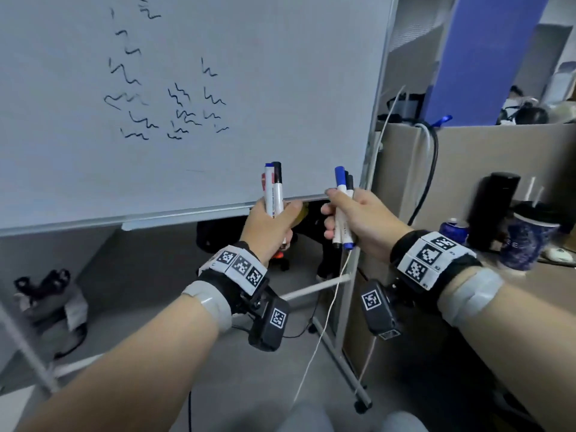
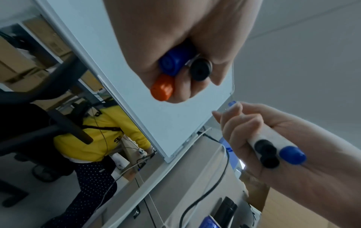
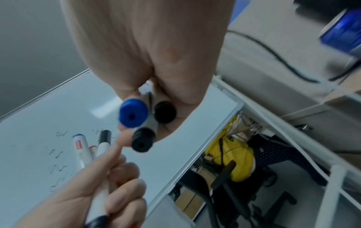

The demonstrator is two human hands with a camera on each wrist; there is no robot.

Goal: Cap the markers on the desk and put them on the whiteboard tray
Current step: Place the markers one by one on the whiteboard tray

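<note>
1. White-barrelled markers fill both hands in front of the whiteboard, which serves as the landmark.
2. At the whiteboard's lower edge, the left hand has its grip closed round a bundle of three markers, held upright with the caps overlapping the board's bottom strip.
3. From the left wrist view, that bundle's butt ends show blue, black and orange poking out of the fist.
4. Just right of it, near the whiteboard's lower right corner, the right hand grips a second bundle of three markers, fingers curled round the barrels.
5. Seen from the right wrist view, this bundle ends in one blue butt and two black ones.
6. All visible caps are on: blue and black tops in each hand.
7. Black squiggles mark the whiteboard above both hands.
8. Along the whiteboard's bottom edge runs the grey tray, just left of the left hand; neither bundle touches it.
9. Right of the whiteboard's stand, a worktop carries a patterned cup and a black bottle.
</note>
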